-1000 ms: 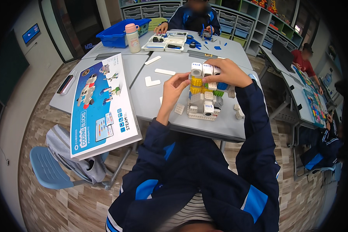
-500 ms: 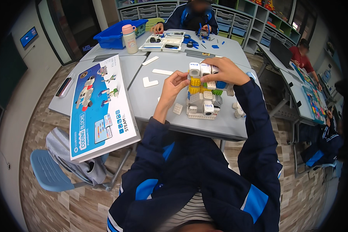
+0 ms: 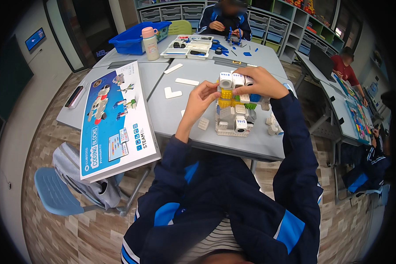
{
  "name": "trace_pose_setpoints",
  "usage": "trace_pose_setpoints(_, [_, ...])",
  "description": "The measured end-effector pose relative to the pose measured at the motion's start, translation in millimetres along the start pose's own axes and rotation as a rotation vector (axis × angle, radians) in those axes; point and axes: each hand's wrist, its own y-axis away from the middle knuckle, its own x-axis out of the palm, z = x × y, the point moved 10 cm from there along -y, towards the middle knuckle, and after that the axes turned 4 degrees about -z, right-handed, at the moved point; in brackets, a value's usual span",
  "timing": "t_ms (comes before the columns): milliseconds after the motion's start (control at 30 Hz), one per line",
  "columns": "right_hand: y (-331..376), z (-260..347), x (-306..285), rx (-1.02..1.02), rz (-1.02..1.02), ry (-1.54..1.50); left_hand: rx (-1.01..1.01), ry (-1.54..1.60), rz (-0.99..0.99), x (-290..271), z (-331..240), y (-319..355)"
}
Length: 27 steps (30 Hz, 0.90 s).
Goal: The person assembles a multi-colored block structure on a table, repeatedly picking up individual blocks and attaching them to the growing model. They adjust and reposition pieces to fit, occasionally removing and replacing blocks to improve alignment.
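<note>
On the right side of the grey tabletop [image 3: 165, 119], close to its near edge, stands a block model [image 3: 229, 113] of white, grey, yellow, green and blue bricks, with a row of white cubes [image 3: 225, 80] along its top. The left hand [image 3: 201, 99] grips the model's left edge, its fingers bent and the thumb beside the yellow bricks [image 3: 226, 94]. From the right, the right hand [image 3: 262, 83] reaches over the top, its fingers closed on the white cubes. A loose pale brick [image 3: 203, 123] lies near the left of the model's base, and small white pieces [image 3: 274, 126] lie to its right. Farther left are a white L-shaped piece [image 3: 173, 93] and two white strips [image 3: 187, 82]. A large blue and white box [image 3: 119, 127] lies at the left, its near end jutting past the edge. At the far left, a blue bin [image 3: 125, 46] stands beside a pink-lidded bottle [image 3: 151, 47]; a white tray [image 3: 175, 54] of parts is just right of them. At the far side sits another person [image 3: 204, 24], hands by a blue frame [image 3: 234, 38].
</note>
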Motion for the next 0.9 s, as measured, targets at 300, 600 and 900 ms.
trace_pose_setpoints(300, [2, -5, 0, 0.029, -0.019, 0.037, 0.037, -1.073, -0.106, -11, 3, 95])
trace_pose_setpoints(600, [3, -4, 1, 0.016, -0.014, 0.047, 0.097, -0.265, -0.17, -7, -34, 38])
trace_pose_setpoints(900, [2, -4, 1, -0.007, -0.017, 0.043, 0.053, -0.324, 0.023, -7, -34, 2])
